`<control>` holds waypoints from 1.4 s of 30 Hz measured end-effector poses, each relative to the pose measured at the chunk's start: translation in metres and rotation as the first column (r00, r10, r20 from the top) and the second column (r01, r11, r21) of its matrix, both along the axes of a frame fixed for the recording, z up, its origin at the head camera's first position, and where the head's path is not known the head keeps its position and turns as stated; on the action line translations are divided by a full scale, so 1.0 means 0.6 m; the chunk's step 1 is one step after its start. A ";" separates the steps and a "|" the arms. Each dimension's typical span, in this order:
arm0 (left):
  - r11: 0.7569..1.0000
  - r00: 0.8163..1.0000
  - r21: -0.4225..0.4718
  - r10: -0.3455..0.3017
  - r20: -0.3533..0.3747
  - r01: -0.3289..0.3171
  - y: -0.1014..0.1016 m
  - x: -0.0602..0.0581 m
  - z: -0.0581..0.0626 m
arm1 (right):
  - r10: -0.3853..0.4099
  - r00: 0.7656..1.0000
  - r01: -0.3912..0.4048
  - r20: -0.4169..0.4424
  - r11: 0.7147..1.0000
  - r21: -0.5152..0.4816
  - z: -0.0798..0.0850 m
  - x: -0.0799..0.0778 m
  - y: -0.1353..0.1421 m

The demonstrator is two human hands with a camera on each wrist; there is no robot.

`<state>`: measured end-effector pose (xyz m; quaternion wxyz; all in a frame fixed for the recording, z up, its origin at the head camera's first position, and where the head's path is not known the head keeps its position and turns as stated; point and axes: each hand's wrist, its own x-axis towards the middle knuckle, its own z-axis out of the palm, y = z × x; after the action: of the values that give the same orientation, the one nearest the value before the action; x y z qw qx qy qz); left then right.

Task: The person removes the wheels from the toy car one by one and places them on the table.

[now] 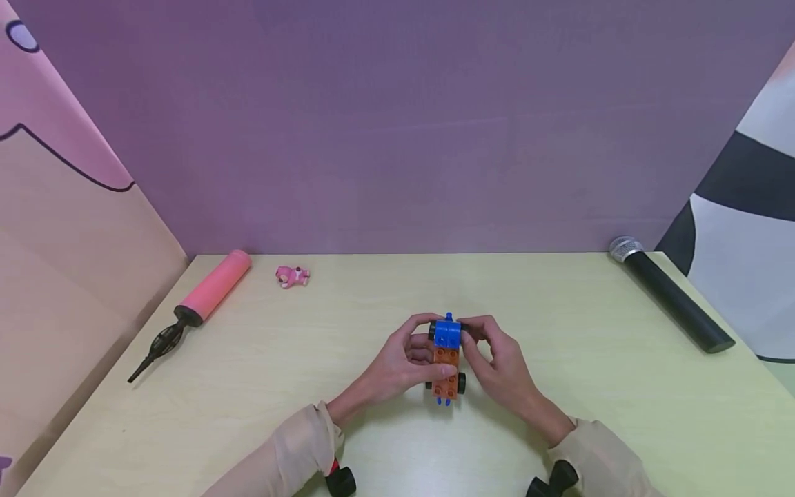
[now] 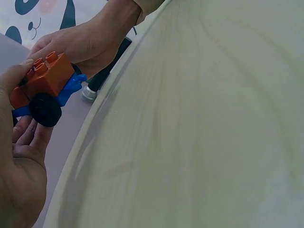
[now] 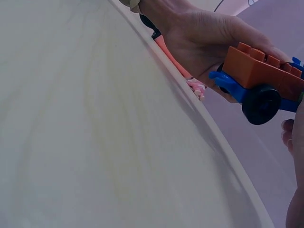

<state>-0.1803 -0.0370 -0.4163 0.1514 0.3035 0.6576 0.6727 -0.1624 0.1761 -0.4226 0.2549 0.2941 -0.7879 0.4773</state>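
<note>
A toy car [image 1: 446, 356] built of blocks is held between both hands over the table's middle. It has orange studded bricks, a blue base, a blue block at its far end and black wheels. My left hand [image 1: 397, 362] grips the car from the left, thumb across the orange bricks and fingers along its far side. At the blue end, my right hand [image 1: 506, 366] pinches the right side by a wheel with thumb and index finger. In the right wrist view, a near black wheel [image 3: 261, 104] and the blue base show; the blue block is partly cut off.
On the pale wooden table [image 1: 248, 414], a pink hand pump [image 1: 217, 286] with a black nozzle lies at the left. Beside it is a small pink bear figure [image 1: 292, 276]. A black microphone [image 1: 677, 300] lies at the right edge. A purple panel [image 1: 397, 138] stands behind.
</note>
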 end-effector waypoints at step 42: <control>0.999 0.999 -0.005 0.032 0.008 -0.032 0.006 0.002 -0.003 | -0.001 0.997 0.002 0.074 1.000 -0.015 0.007 -0.004 0.001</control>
<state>-0.1792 -0.0333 -0.4184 0.1439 0.2897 0.6635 0.6746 -0.1648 0.1765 -0.4183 0.2281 0.2740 -0.7934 0.4934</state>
